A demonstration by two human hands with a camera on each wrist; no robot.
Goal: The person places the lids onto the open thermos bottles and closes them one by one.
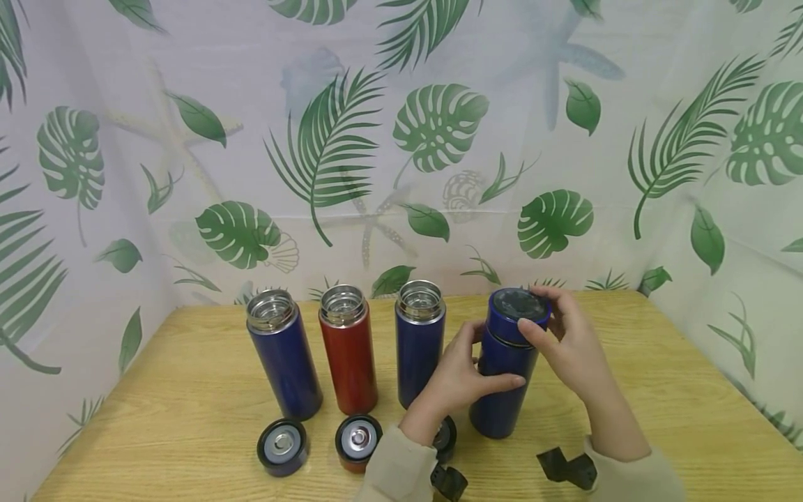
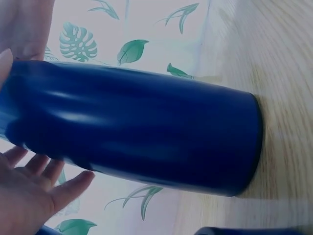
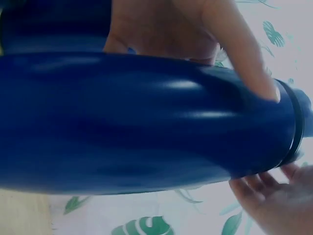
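A blue thermos bottle (image 1: 504, 380) stands upright at the right of the row, its blue lid (image 1: 518, 307) with a dark top seated on the neck. My left hand (image 1: 461, 369) holds the bottle's body from the left, thumb across the front and fingers behind. Around the lid curl the fingers and thumb of my right hand (image 1: 574, 341). In the left wrist view the blue body (image 2: 146, 127) meets the table at its base. The right wrist view has the left thumb lying along the body, just below the seam under the lid.
To the left stand three lidless bottles: blue (image 1: 285, 366), red (image 1: 348, 359) and blue (image 1: 417, 355). In front of them lie a blue lid (image 1: 282, 446), a red lid (image 1: 359, 443) and a third lid (image 1: 445, 438), partly behind my left wrist. A leaf-print curtain (image 1: 351, 265) borders the wooden table (image 1: 188, 390).
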